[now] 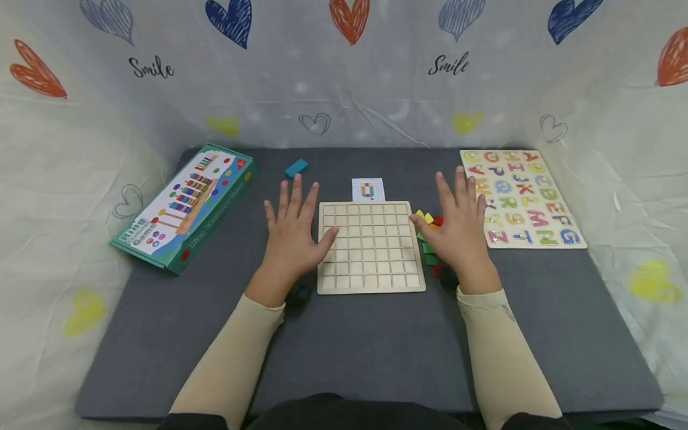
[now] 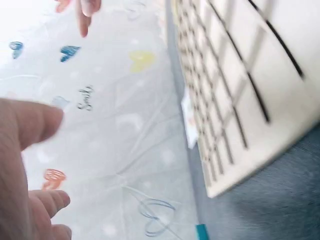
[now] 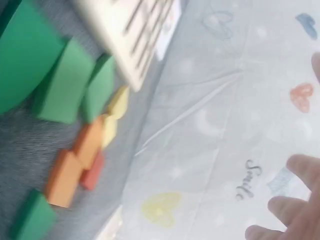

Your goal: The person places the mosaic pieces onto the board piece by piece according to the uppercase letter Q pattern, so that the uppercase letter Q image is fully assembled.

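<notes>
Left hand [image 1: 290,239] and right hand [image 1: 459,233]: fingers spread.
Square pale-wood grid board [image 1: 372,257] lies between them; flat green, yellow, orange, red blocks [image 1: 429,249] beside its right edge.

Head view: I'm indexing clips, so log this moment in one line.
left grip: spread, empty; right grip: spread, empty; pale square wooden grid board: between them; small green, yellow, orange, red blocks: at board's right

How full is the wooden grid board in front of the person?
Empty, as far as visible: the board shows bare wooden squares, and colored blocks lie beside it. The left hand hides a small part.
</notes>
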The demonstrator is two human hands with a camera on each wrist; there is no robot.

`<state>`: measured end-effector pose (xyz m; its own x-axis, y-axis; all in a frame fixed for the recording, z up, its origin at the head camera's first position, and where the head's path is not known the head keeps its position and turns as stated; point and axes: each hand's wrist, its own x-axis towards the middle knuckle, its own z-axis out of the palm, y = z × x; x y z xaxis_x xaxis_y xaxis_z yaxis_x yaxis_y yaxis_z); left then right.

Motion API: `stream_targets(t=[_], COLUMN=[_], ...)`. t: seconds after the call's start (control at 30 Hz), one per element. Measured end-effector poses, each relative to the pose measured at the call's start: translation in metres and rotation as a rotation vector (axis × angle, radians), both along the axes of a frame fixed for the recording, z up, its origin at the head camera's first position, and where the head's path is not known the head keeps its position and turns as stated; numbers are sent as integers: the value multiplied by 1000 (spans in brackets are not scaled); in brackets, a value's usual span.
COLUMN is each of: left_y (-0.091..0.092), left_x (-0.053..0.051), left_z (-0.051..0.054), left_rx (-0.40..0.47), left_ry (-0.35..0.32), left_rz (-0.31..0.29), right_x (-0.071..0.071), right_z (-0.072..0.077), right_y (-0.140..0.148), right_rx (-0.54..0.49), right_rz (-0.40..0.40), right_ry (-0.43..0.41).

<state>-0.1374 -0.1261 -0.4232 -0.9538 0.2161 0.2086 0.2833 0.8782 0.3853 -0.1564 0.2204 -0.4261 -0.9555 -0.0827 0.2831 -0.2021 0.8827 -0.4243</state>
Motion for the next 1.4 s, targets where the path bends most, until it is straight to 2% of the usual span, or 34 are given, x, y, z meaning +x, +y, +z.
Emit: stream_targets(t=[0.13,0.23,0.3,0.37,0.43,0.5,0.57,0.67,0.8,0.97,1.2,1.4], left_y=[-5,-10,-14,-16,-17,-17,-16,-14,-12,-9,-4,-3], left_x=[12,22,28,32,34,35,35,36,38,39,36,38], left_z=[18,29,30,26,14,0,-14,-31,-39,-39,-41,-43], left_rx=[99,186,230,258,242,216,190,180,185,172,117,86], left_ry=[38,48,10,-71,-156,-219,-260,-291,-329,-370,-364,-354], left_rz=[-82,-121,-150,-178,-194,-206,-208,-235,-284,-311,-335,-332], right_x=[4,3,-1,-9,-20,-33,-46,-60,-65,-66,-67,-67], right_z=[22,42,53,56,51,39,22,-2,-18,-19,-18,-19], right_y=[4,8,9,9,8,6,4,2,2,-1,-1,-2], right_rx=[-117,-154,-139,-99,-54,-9,43,99,136,153,149,94], right_rz=[54,99,117,127,128,129,132,131,112,72,27,38], right_ry=[121,181,159,73,-52,-197,-327,-448,-479,-465,-455,-492])
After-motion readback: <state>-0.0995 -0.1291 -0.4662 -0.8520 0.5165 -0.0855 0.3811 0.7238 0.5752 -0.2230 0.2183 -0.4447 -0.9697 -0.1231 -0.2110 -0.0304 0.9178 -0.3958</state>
